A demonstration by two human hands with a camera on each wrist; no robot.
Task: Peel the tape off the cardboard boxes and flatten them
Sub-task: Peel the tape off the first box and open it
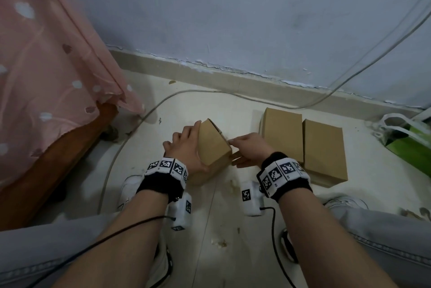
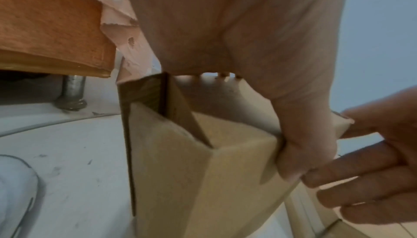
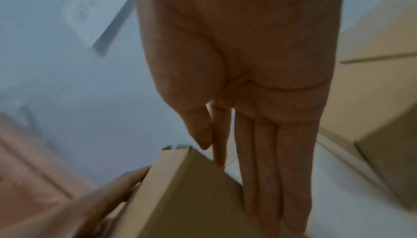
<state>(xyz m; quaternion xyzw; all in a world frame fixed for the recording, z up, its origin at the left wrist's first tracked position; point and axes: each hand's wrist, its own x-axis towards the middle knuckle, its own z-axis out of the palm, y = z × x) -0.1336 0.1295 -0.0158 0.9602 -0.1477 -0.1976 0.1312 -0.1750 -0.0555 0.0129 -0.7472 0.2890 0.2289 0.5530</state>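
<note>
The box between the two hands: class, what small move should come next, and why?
Probably press the right hand leftward against the box to start collapsing it. The left hand already grips its other side, the right fingers lie straight along it, and its end stands open, so the walls look free to fold.

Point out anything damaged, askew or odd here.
The held box is tipped on edge between the left hand and right hand, its top corner frayed. Cardboard scraps litter the floor.
</note>
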